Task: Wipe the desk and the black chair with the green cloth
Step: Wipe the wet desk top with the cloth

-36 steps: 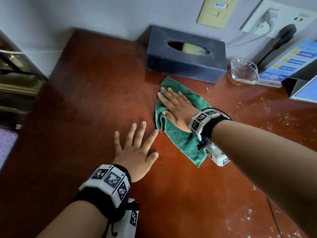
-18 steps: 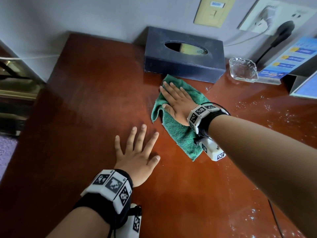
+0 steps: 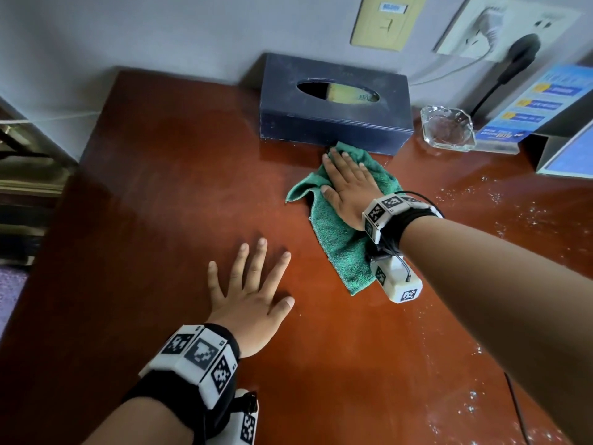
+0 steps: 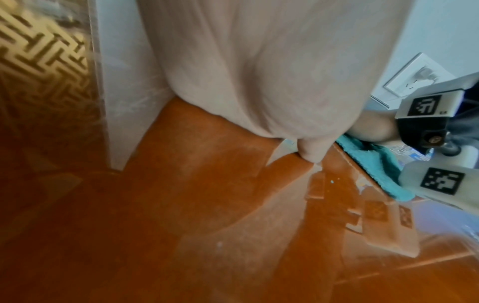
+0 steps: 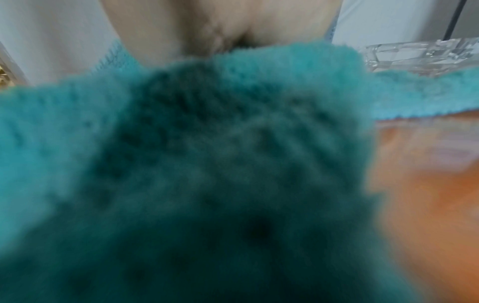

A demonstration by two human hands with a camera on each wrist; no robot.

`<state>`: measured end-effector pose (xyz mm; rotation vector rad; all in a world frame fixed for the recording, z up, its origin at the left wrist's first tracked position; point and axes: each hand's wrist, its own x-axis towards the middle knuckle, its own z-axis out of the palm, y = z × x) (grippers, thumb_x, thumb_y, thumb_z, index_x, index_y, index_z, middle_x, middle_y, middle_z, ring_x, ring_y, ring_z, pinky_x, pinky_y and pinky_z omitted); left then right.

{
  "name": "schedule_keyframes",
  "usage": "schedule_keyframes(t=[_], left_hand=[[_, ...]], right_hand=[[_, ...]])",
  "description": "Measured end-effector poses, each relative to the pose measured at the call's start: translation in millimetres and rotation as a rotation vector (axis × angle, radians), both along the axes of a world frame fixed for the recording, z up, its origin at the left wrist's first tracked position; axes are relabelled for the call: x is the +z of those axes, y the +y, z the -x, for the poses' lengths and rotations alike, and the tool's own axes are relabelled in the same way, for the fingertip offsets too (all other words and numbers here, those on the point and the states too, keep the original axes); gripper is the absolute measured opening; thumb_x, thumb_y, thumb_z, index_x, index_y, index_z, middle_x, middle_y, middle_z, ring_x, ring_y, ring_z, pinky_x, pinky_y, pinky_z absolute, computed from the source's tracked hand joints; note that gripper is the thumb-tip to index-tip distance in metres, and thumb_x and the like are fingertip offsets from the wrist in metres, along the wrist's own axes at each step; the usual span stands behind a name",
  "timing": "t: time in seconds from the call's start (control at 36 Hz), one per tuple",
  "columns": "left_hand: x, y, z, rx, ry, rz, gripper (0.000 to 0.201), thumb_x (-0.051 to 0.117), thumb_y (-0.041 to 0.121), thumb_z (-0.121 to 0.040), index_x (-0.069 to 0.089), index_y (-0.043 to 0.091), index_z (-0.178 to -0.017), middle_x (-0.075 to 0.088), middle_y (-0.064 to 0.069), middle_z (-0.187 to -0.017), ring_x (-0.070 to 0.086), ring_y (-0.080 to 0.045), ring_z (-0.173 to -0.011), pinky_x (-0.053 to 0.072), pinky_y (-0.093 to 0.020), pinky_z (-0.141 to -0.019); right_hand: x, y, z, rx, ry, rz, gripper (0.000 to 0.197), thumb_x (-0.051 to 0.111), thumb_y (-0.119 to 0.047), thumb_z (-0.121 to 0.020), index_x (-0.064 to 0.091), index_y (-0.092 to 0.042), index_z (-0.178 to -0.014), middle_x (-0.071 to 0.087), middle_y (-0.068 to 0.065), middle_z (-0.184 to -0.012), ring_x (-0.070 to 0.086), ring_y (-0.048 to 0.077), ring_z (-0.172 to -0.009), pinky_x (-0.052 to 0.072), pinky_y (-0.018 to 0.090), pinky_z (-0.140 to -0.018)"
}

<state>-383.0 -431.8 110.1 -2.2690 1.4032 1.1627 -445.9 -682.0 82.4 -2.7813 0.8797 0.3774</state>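
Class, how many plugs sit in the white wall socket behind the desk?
2. A white plug on the socket's left part; a black plug just right of it, lower. More could sit beyond the frame's right edge.

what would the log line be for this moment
step: desk wipe | right hand: pressing green cloth by tissue box | left hand: flat on desk

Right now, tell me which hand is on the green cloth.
The right hand, flat on the green cloth near the tissue box; the left hand lies spread on the bare desk, clear of the cloth.
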Motion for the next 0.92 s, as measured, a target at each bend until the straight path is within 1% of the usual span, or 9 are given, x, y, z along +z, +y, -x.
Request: schedule_keyframes(t=[0.42, 0.78, 0.92], left_hand=[[-1, -1, 0, 0.010, 0.001, -0.012, 0.061, 0.009, 0.057, -0.096, -0.042, 0.047, -0.129, -0.058, 0.008, -0.132, -0.050, -0.015, -0.124, -0.025, -0.059, -0.103], [-1, -2, 0, 0.007, 0.007, -0.017, 0.062, 0.009, 0.057, -0.096, -0.042, 0.047, -0.130, -0.060, 0.009, -0.130, -0.052, -0.016, -0.123, -0.025, -0.059, -0.103], [-1, -1, 0, 0.006, 0.008, -0.014, 0.062, 0.009, 0.056, -0.096, -0.042, 0.046, -0.131, -0.060, 0.008, -0.130, -0.052, -0.016, -0.122, -0.025, -0.059, -0.103]], right_hand=[[0, -10, 23, -0.138, -0.012, 0.010, 0.060, 0.020, -0.042, -0.102, -0.007, -0.022, -0.152, -0.011, -0.004, -0.160, -0.011, 0.014, -0.146, -0.009, 0.033, -0.116], [-2, -11, 34, -0.319, -0.003, 0.025, 0.062, 0.020, -0.046, -0.102, -0.006, -0.022, -0.152, -0.012, -0.002, -0.160, -0.010, 0.017, -0.147, -0.007, 0.036, -0.118], [-3, -10, 37, -0.397, -0.007, 0.054, 0.063, 0.020, -0.048, -0.101, -0.005, -0.021, -0.153, -0.010, 0.000, -0.160, -0.007, 0.019, -0.147, -0.006, 0.038, -0.118]])
